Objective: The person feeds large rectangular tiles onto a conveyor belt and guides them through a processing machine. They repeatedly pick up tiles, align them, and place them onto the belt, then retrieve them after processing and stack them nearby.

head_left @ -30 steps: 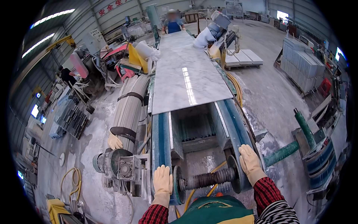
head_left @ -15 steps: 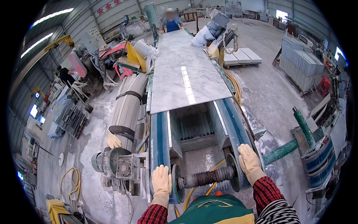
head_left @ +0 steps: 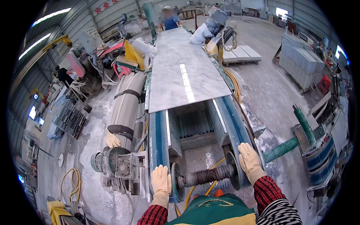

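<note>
My left hand (head_left: 161,184), in a cream work glove, lies flat with its fingers stretched forward on the near end of the left blue conveyor belt (head_left: 160,138). My right hand (head_left: 249,162), gloved alike, rests with fingers extended over the near end of the right blue belt (head_left: 233,118). Neither hand grips anything. Ahead of both, and apart from them, a large polished grey-white marble slab (head_left: 176,82) lies across the two belts. Between the belt ends runs a dark threaded-looking roller shaft (head_left: 208,175) with round end discs.
At the slab's far end stands a person (head_left: 170,21) in blue. A motor with gearbox (head_left: 122,165), bundled strips (head_left: 127,101) and a loose glove (head_left: 112,140) are on the left. A green pipe (head_left: 281,150) juts out on the right. Yellow hoses (head_left: 77,183) lie on the floor.
The whole view has shifted slightly. The person at the far end has changed posture a little. My hands stay on the belt ends, and the slab shows no clear movement along the belts.
</note>
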Action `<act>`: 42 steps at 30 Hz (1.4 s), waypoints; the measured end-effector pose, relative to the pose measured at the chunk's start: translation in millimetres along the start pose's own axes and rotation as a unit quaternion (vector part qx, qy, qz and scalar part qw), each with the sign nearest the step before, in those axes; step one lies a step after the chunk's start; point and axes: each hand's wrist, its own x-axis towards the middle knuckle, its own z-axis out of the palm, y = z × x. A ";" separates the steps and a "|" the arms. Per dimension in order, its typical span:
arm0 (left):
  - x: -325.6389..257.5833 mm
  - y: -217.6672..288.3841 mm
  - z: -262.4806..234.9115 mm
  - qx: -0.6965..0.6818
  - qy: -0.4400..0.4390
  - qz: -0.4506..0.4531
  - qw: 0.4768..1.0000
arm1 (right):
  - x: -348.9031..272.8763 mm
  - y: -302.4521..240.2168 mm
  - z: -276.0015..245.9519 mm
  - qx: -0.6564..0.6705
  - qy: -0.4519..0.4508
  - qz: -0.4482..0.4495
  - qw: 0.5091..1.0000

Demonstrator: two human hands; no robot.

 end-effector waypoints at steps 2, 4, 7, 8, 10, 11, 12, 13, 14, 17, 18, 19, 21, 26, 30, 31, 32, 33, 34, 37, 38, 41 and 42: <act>-1.0 -0.5 0.8 -0.001 0.000 0.002 1.000 | -5.0 3.1 1.5 0.010 -0.029 0.019 0.999; -2.1 -0.6 1.5 -0.002 0.001 0.004 1.000 | -8.6 4.5 3.4 0.012 -0.044 0.029 0.999; -5.0 -1.3 2.5 0.000 0.003 0.003 1.000 | -4.0 0.3 0.9 0.006 -0.030 0.019 0.999; -6.8 -2.1 2.9 0.001 0.003 0.001 1.000 | 4.3 -7.6 -7.1 0.007 -0.016 0.008 1.000; -8.3 -1.7 2.9 0.005 0.004 -0.002 1.000 | 10.8 -14.1 -15.4 0.006 0.004 -0.005 1.000; -8.4 -0.7 3.2 0.007 0.004 -0.004 1.000 | 11.4 -15.0 -17.5 0.005 0.009 -0.008 1.000; -8.5 0.1 3.2 0.008 0.005 -0.005 1.000 | 11.3 -15.3 -18.7 0.005 0.015 -0.011 1.000; -8.6 0.4 3.1 0.008 0.006 -0.004 1.000 | 8.9 -13.8 -18.2 0.014 -0.016 0.010 1.000; -8.4 1.1 2.9 0.006 0.006 -0.002 1.000 | 5.9 -12.9 -19.5 0.023 -0.047 0.032 0.998; -7.7 4.1 -1.8 0.002 0.001 -0.006 1.000 | 11.6 -18.7 -24.4 0.025 -0.006 0.012 1.000; -7.6 4.7 -3.0 0.000 -0.002 -0.009 1.000 | 15.3 -21.9 -27.1 0.021 0.029 -0.010 0.999; -8.3 4.1 -1.9 0.001 -0.001 -0.008 1.000 | 13.5 -20.6 -25.6 0.017 0.023 -0.007 1.000; -9.6 2.8 -1.1 0.002 0.003 -0.006 1.000 | 11.8 -19.0 -22.7 0.011 0.013 -0.003 1.000; -12.3 4.0 -2.7 -0.023 -0.010 -0.011 1.000 | 11.0 -19.7 -26.8 0.028 0.022 -0.005 0.999; -13.3 4.8 -4.3 -0.021 -0.007 -0.004 1.000 | 9.1 -20.1 -27.2 0.019 0.038 -0.013 0.999; -13.3 5.4 -4.7 -0.019 -0.009 -0.004 1.000 | 8.5 -19.8 -27.1 0.016 0.040 -0.014 0.999; -13.8 5.5 -4.9 -0.020 -0.008 -0.005 1.000 | 8.1 -20.3 -27.4 0.016 0.034 -0.010 0.999; -14.3 5.7 -5.0 -0.022 -0.008 -0.005 1.000 | 7.7 -20.7 -27.7 0.016 0.028 -0.007 0.999; -14.8 5.8 -5.0 -0.023 -0.007 -0.005 1.000 | 7.2 -21.1 -27.9 0.015 0.022 -0.003 1.000; -15.9 5.5 -4.3 -0.022 -0.006 -0.005 1.000 | 6.2 -21.9 -27.1 0.018 0.015 0.009 1.000; -16.1 5.8 -4.5 -0.022 -0.007 -0.005 1.000 | 5.9 -21.6 -26.8 0.014 0.023 0.003 1.000; -17.0 6.9 -5.8 -0.019 -0.011 -0.008 1.000 | 5.4 -21.3 -26.5 0.003 0.033 -0.007 0.999; -17.3 7.0 -6.0 -0.018 -0.014 -0.009 1.000 | 5.3 -22.0 -27.0 0.001 0.028 -0.005 1.000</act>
